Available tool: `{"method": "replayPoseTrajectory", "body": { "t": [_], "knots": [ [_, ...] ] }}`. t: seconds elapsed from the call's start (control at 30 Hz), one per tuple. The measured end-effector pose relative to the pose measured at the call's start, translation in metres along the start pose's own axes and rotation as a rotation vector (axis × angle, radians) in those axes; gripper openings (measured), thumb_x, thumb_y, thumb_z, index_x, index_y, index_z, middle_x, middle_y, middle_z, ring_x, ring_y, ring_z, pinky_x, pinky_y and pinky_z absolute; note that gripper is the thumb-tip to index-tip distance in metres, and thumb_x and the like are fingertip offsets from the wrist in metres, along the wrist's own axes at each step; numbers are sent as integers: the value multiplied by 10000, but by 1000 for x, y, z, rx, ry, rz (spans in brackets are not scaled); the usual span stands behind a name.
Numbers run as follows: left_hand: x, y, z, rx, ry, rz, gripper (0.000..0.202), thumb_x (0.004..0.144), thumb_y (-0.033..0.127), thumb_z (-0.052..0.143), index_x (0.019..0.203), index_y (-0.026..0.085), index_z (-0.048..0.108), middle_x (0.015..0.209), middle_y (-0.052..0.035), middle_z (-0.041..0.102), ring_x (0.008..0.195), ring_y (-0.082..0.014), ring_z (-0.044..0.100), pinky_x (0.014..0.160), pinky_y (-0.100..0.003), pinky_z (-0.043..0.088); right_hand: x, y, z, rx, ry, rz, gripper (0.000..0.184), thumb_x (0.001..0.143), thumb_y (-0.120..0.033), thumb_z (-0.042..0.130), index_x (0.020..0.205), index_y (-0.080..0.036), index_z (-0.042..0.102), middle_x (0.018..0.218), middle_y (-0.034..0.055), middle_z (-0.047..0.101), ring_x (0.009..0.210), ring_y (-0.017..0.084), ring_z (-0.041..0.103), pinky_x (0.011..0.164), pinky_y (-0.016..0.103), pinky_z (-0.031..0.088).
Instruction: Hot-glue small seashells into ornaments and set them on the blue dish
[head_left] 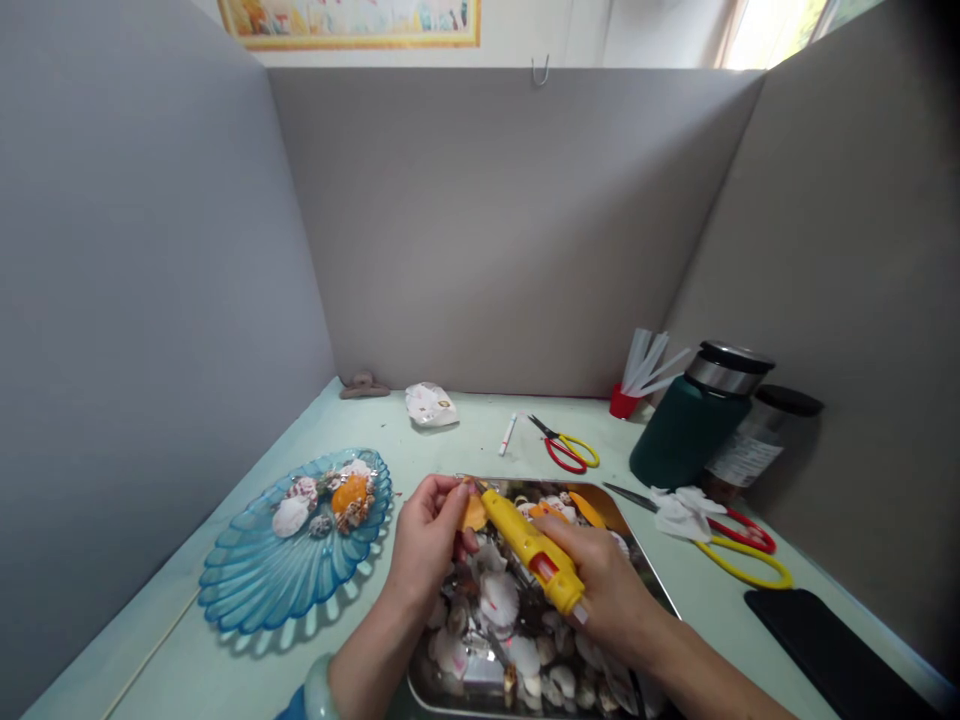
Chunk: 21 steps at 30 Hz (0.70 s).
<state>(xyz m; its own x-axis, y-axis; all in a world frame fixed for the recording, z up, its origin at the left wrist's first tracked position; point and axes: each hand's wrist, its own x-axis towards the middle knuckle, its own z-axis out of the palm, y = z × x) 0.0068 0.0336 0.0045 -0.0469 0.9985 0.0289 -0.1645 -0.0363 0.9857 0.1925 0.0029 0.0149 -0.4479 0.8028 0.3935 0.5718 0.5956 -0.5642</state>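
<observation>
My right hand (604,585) is wrapped round a yellow glue gun (529,545), whose nozzle points up and left. The nozzle tip is at an orange shell (474,512) pinched between the thumb and fingers of my left hand (431,530); whether tip and shell touch I cannot tell. Both hands are above a metal tray (652,565) of loose shells, among them a white scallop shell (499,600). To the left lies a blue shell-shaped glass dish (277,580), with several shells and an orange piece (351,494) grouped near its far end.
Small scissors (566,447), a short white stick (508,436) and a crumpled white packet (431,405) lie behind the tray. On the right are larger scissors (742,560) under a tissue (684,512), a green flask (690,425), a jar (757,450), a red cup (622,402) of glue sticks and a black phone-like slab (825,640).
</observation>
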Motion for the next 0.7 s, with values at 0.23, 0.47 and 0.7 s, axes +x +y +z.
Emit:
{"method": "replayPoseTrajectory", "body": {
  "t": [0.23, 0.47, 0.7],
  "knots": [
    [-2, 4, -1, 44, -33, -1, 256, 768, 407, 628, 812, 167, 550, 515, 55, 569, 339, -68, 474, 332, -153, 350, 0, -1, 0, -2, -2, 1, 177, 891, -304, 451, 746, -206, 476, 671, 1, 565, 582, 147, 500, 549, 253, 332],
    [-1, -5, 1, 32, -40, -24, 269, 758, 410, 638, 824, 164, 555, 536, 48, 581, 341, -72, 488, 322, -152, 338, 0, 2, 0, 27, 36, -21, 144, 861, -300, 476, 760, -201, 506, 690, 13, 585, 595, 158, 528, 562, 255, 362],
    [10, 67, -15, -173, 119, 25, 285, 698, 373, 695, 777, 138, 556, 599, 39, 579, 366, -44, 473, 329, -143, 344, -3, 7, -1, 55, 203, -19, 98, 815, -265, 526, 885, -209, 565, 715, 15, 611, 617, 178, 573, 581, 258, 426]
  ]
}}
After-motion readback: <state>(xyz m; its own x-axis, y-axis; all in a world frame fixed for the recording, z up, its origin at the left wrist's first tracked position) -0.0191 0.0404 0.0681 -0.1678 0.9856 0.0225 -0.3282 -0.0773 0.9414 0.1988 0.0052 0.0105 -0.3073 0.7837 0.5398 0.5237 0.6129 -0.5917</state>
